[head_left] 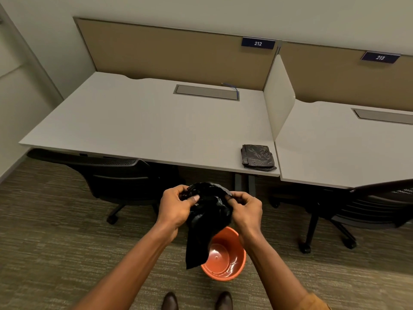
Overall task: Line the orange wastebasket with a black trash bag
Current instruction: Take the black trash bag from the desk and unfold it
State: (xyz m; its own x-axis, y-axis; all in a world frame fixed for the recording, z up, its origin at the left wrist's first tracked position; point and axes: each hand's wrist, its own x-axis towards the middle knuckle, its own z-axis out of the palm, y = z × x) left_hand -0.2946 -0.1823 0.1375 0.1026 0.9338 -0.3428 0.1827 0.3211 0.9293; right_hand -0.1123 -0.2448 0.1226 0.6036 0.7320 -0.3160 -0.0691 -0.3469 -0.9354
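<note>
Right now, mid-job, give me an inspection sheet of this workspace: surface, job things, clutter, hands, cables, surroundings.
Surface: desk bare except folded bags at its front right corner.
Job things: black bag held bunched above the bin; bin on the carpet, unlined, nothing inside.
Clutter: nothing seen.
Hands: left hand and right hand both pinch the bag's top edge, working it open.
Cables: one blue cable at the desk's grommet tray.
Surroundings: chair under the desk, second chair at the right; desk signs 212 and 213; shoes just short of the bin.
</note>
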